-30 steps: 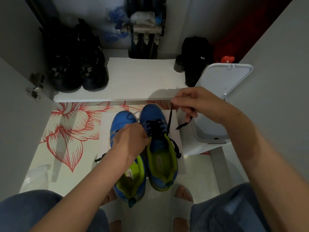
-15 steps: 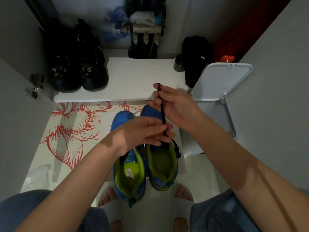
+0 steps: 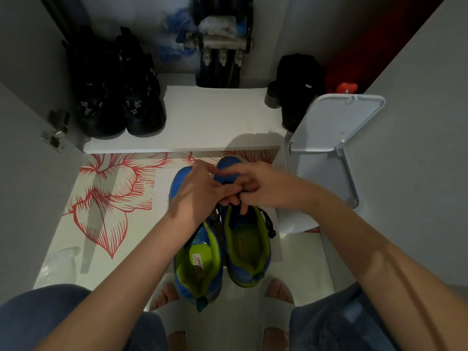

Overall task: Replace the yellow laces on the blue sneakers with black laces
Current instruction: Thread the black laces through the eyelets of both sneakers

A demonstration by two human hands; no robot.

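Two blue sneakers with lime-green linings stand side by side on the floor, the left sneaker (image 3: 197, 264) and the right sneaker (image 3: 247, 252), toes pointing away from me. Both hands meet over the right sneaker's lace area. My left hand (image 3: 200, 193) and my right hand (image 3: 255, 186) pinch the black lace (image 3: 238, 197) between their fingertips. A loose end of the black lace (image 3: 269, 224) hangs over the right sneaker's outer side. The eyelets are hidden under my hands.
A white pedal bin (image 3: 329, 138) with its lid raised stands right of the sneakers. A white shelf (image 3: 210, 122) behind holds black shoes (image 3: 119, 92) and a black bag (image 3: 298, 84). A red-flower mat (image 3: 106, 198) covers the floor. My feet in white slippers (image 3: 276, 310) are below.
My right hand has come down from holding the lace stretched high over the shelf edge. Both hands now sit low together on the right sneaker's lacing. The bin lid stays raised.
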